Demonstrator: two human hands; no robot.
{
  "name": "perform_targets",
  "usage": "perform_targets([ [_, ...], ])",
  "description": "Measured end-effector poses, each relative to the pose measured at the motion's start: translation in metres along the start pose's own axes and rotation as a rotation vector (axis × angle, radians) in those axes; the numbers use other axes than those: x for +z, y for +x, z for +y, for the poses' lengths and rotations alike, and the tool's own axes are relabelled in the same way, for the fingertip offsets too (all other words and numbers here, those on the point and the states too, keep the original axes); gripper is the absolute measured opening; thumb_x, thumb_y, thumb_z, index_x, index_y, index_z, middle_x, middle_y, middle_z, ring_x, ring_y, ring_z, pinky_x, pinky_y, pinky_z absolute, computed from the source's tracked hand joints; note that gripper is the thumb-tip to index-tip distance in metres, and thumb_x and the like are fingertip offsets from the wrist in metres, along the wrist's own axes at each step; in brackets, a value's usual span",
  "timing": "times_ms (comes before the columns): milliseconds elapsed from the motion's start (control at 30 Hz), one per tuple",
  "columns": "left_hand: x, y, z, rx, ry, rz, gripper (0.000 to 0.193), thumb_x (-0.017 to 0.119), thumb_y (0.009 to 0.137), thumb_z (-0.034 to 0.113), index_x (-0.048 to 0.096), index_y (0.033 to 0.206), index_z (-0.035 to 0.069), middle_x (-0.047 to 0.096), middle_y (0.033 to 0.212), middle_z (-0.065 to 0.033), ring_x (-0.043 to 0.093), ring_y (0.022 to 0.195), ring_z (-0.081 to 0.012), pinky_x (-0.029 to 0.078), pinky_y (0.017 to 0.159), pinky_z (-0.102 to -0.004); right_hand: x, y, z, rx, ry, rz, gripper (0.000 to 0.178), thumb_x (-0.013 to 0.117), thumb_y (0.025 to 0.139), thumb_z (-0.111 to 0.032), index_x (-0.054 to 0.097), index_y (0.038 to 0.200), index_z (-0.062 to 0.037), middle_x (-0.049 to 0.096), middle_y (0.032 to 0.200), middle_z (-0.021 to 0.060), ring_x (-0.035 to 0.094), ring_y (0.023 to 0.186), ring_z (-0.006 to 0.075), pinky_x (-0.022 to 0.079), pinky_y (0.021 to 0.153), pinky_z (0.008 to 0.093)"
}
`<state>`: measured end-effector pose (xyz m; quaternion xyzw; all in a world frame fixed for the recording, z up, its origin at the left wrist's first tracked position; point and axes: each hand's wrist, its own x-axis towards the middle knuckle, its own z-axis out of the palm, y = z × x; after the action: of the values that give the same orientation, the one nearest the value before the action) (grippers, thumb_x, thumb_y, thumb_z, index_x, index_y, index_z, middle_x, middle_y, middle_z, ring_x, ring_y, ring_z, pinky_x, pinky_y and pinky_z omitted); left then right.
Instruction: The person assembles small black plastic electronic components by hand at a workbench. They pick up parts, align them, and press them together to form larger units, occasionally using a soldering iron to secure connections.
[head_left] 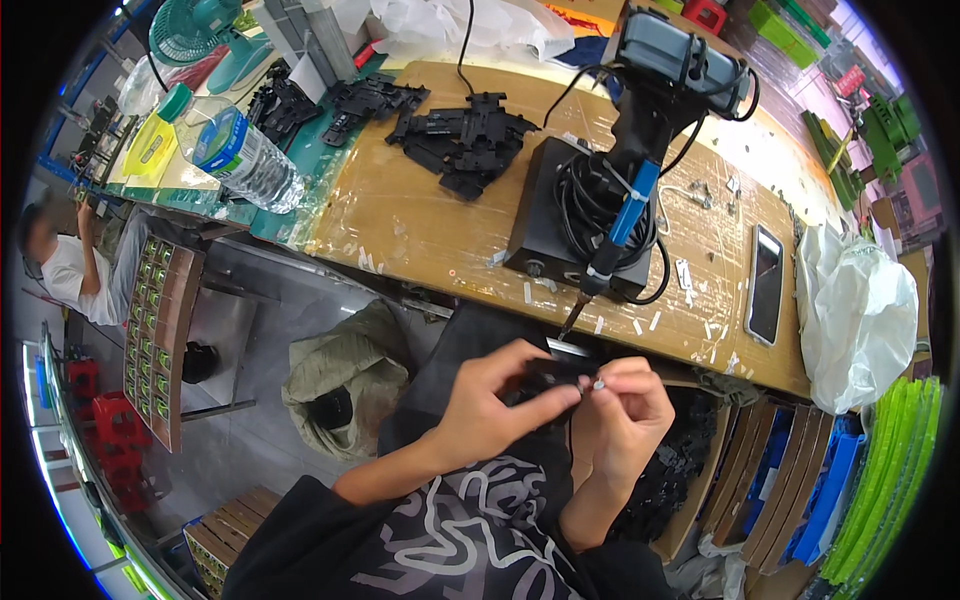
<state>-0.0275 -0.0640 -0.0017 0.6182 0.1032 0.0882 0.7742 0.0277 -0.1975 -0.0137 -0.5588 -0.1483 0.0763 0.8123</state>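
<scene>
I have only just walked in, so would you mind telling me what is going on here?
The left hand of the person at the bench holds a small dark part, while the right hand pinches a tiny pale piece beside it. A blue-handled corded tool points tip-down just beyond the hands; whether it touches the part is unclear. Black moulded parts and a phone lie on the bench.

A workbench (pixel 385 215) topped with brown cardboard carries jagged black plastic parts (pixel 468 140), a black box-shaped base (pixel 538 200), a silver-edged smartphone (pixel 766 285) and scattered white strips (pixel 655 321); a clear, green-capped plastic bottle (pixel 238 155) stands on its green left section (pixel 316 165).
</scene>
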Motion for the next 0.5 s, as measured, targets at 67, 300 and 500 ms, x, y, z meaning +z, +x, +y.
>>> perform_targets([
  [67, 0.003, 0.004, 0.005, 0.043, -0.233, 0.169, 0.023, 0.057, 0.076, 0.001, 0.046, 0.096, -0.003, 0.06, 0.088, -0.0126, 0.058, 0.078, -0.0137, 0.047, 0.07, -0.025, -0.003, 0.001, 0.003, -0.027, -0.026, 0.053, 0.017, 0.058, 0.067, 0.015, 0.056, 0.08, 0.004, 0.052, 0.083, 0.0097, 0.051, 0.076, 0.0128, 0.042, 0.066, 0.0201],
  [300, -0.005, 0.01, 0.003, 0.161, -0.556, 0.459, 0.02, 0.056, 0.078, -0.002, 0.048, 0.096, -0.002, 0.057, 0.095, -0.0116, 0.054, 0.087, -0.0136, 0.043, 0.08, -0.0262, 0.001, -0.001, 0.004, -0.1, -0.169, 0.026, 0.019, 0.062, 0.063, 0.014, 0.059, 0.079, 0.0034, 0.054, 0.078, 0.0084, 0.052, 0.073, 0.0142, 0.043, 0.065, 0.0218],
  [500, -0.003, 0.006, -0.001, 0.157, -0.568, 0.449, 0.022, 0.057, 0.078, 0.001, 0.048, 0.097, -0.002, 0.056, 0.097, -0.0114, 0.052, 0.088, -0.0128, 0.042, 0.08, -0.0263, 0.008, 0.0, 0.004, -0.141, -0.264, 0.018, 0.02, 0.064, 0.062, 0.014, 0.06, 0.077, 0.002, 0.054, 0.076, 0.0076, 0.051, 0.072, 0.0144, 0.042, 0.062, 0.0218],
])
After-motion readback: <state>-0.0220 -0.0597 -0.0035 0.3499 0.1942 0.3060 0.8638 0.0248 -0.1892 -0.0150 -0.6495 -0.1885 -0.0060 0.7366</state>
